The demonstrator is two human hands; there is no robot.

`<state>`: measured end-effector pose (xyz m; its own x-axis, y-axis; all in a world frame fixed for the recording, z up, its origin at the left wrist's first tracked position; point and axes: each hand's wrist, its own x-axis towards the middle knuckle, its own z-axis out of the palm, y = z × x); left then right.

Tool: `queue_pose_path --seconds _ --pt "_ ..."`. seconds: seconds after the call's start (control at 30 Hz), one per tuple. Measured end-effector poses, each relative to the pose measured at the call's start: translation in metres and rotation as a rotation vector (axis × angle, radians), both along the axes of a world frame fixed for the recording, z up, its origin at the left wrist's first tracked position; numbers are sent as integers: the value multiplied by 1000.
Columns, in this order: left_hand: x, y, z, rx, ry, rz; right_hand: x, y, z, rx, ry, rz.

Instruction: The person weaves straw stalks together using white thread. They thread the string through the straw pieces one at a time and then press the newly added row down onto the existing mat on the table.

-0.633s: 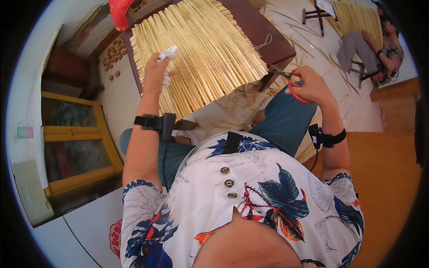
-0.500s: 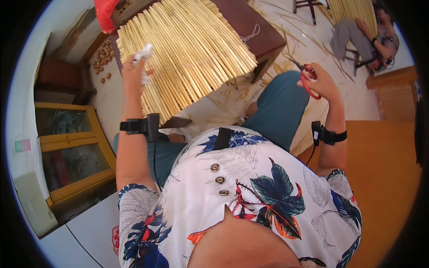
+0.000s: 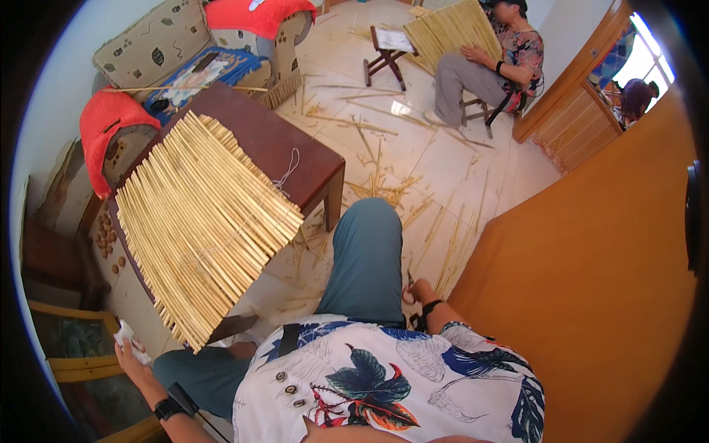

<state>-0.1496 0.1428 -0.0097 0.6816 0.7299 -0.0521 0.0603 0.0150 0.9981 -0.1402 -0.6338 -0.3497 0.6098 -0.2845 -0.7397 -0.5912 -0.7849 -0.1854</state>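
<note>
A mat of pale reed sticks (image 3: 207,221) lies across a dark brown low table (image 3: 273,140) in front of my knees, with a loose white string (image 3: 288,170) trailing off its far edge. My left hand (image 3: 136,358) is low at the left, off the mat's near corner, closed on a small white wad (image 3: 124,336). My right hand (image 3: 419,292) hangs beside my right thigh, partly hidden by my shirt. It grips red-handled scissors (image 3: 408,294), of which only a little shows.
Loose reeds (image 3: 384,184) litter the tiled floor beyond the table. Another person (image 3: 502,66) sits at the back with a similar mat, next to a folding stool (image 3: 385,48). A sofa (image 3: 185,66) with red cloths is at far left, an orange wall (image 3: 605,258) at right.
My left hand came off the mat and dropped to the lower left with the white wad. My right hand lowered with the scissors to my thigh. My head turned right.
</note>
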Motion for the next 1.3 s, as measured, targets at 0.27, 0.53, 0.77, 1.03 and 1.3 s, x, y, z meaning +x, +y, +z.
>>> queue_pose_path --seconds 0.27,0.53,0.77,1.03,1.3 --pt "-71 21 -62 45 19 397 -39 24 10 200 190 124" --pt "-182 70 -139 196 395 486 35 24 40 -182 29 890" --pt "-231 -15 -172 -28 714 448 84 44 178 101 -532 -268" --pt "-262 -66 -251 -358 829 342 114 61 235 -265 -1088 -18" --pt "-238 -80 -274 -451 815 288 115 139 296 -102 -1372 5"
